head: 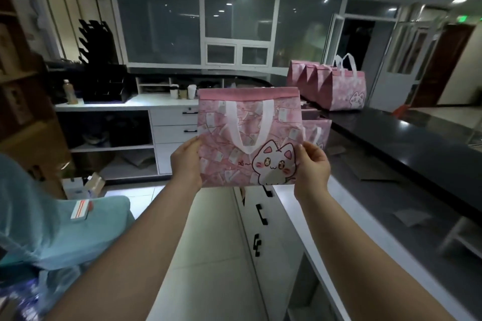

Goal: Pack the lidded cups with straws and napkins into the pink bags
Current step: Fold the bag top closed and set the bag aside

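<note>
Pink bag (234, 138), cat-printed, hung between my left hand (186, 164) and right hand (311, 169), each pinching a side edge. Other pink bags (339, 86) stood far right on the black counter (391, 143). I couldn't read the writing beside the cat.

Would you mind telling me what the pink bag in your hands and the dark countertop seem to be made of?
Pink bag: probably laminated non-woven fabric, faintly glossy; it looks flat and stiff, with white strap handles. Dark countertop: polished stone or a look-alike, judging by its sheen and reflections.
</note>
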`<state>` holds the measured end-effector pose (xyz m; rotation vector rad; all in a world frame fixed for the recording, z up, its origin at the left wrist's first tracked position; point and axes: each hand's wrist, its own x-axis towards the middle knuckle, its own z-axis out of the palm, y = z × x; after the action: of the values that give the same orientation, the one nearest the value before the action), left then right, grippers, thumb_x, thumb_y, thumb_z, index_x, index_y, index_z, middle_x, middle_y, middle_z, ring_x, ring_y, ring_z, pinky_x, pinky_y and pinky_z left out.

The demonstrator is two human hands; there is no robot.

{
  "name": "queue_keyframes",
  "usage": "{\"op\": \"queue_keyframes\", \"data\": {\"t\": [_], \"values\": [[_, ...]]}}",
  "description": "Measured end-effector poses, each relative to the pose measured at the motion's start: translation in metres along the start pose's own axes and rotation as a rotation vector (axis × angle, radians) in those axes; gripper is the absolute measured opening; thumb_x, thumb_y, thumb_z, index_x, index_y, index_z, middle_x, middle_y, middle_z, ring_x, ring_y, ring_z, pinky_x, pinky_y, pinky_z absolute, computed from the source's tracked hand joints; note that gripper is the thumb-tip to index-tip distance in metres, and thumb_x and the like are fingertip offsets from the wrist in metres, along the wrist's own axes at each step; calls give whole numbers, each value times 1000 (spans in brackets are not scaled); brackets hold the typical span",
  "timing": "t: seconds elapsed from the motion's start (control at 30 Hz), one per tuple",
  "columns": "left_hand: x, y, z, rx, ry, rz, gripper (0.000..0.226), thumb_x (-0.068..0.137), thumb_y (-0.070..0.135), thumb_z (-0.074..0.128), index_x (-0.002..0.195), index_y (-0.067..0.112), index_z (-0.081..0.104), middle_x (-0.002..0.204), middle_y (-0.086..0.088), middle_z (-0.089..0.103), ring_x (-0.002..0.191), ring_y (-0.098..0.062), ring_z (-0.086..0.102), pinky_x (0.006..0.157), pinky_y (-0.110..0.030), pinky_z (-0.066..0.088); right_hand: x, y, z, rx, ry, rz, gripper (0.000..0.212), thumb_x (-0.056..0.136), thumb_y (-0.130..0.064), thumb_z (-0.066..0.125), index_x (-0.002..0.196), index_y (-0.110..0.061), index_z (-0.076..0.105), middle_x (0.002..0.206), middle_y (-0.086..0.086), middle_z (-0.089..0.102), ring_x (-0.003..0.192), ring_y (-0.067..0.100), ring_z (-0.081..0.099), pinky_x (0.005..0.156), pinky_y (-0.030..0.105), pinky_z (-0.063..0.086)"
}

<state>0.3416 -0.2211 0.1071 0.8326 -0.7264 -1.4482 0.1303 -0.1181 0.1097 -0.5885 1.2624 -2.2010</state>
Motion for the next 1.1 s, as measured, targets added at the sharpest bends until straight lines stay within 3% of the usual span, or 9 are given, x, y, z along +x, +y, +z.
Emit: {"op": "queue_keyframes", "data": {"t": [0.1, 0.23, 0.4, 0.6, 0.67, 0.77, 0.9, 1.0, 1.1], "values": [[55, 0, 24, 16, 2, -27, 29, 81, 17, 72, 109, 8, 72, 97, -17, 74, 90, -35, 71, 76, -61, 56, 47, 5, 32, -10, 33, 1, 8, 91, -13, 66, 86, -20, 65, 85, 3, 71, 70, 13, 70, 59, 27, 56], [121, -5, 65, 21, -28, 3, 34, 80, 18, 76, 111, 5, 70, 96, -17, 73, 89, -31, 71, 75, -51, 59, 113, 11, 58, -39, 28, -35, 3, 93, -14, 64, 91, -16, 65, 91, 5, 70, 81, 18, 68, 72, 33, 59], [207, -29, 128, 20, -108, 3, 31, 83, 9, 75, 112, 4, 68, 93, -14, 74, 81, -24, 72, 72, -41, 60, 208, 32, 74, -32, 63, -141, 9, 91, -12, 65, 101, -11, 64, 88, 1, 68, 80, 13, 66, 65, 23, 56], [309, -37, 254, 90, -152, 34, 21, 91, 11, 67, 111, 6, 68, 107, -19, 70, 100, -35, 68, 86, -54, 56, 360, 23, 106, -176, -30, -322, 36, 83, -18, 75, 110, -25, 53, 109, 3, 62, 98, 22, 64, 70, 28, 55], [341, -32, 309, 100, -192, 67, 18, 92, 9, 64, 109, 6, 68, 110, -21, 69, 103, -37, 67, 87, -57, 54, 418, 7, 117, -308, -28, -425, 51, 80, -23, 77, 123, -24, 49, 127, 5, 54, 116, 25, 56, 92, 42, 52], [384, -40, 383, 101, -251, 96, 12, 92, 3, 61, 95, 10, 70, 95, -12, 72, 93, -30, 68, 85, -51, 57, 497, -14, 125, -699, 60, -539, 90, 79, -37, 77, 150, -25, 23, 154, 3, 30, 143, 28, 22, 117, 53, 21], [423, -73, 459, 118, -316, 61, 17, 92, 7, 59, 85, 20, 68, 97, -7, 72, 98, -31, 68, 85, -48, 57, 568, -25, 122, -931, 130, -502, 113, 80, -42, 75, 153, -29, -11, 162, -1, -12, 147, 30, -14, 117, 51, -3], [438, -108, 510, 98, -394, 23, 11, 93, 16, 62, 85, 22, 67, 103, -5, 70, 103, -27, 64, 92, -47, 53, 602, -25, 109, -967, 161, -433, 112, 81, -41, 74, 152, -36, -13, 160, 0, -23, 146, 31, -21, 117, 57, -5], [441, -153, 555, 99, -483, 14, 16, 94, 17, 61, 78, 20, 61, 85, 1, 64, 86, -19, 59, 79, -33, 53, 624, -12, 80, -930, 102, -352, 116, 78, -39, 78, 151, -41, -12, 158, -7, -26, 145, 26, -22, 115, 57, -5]]}}
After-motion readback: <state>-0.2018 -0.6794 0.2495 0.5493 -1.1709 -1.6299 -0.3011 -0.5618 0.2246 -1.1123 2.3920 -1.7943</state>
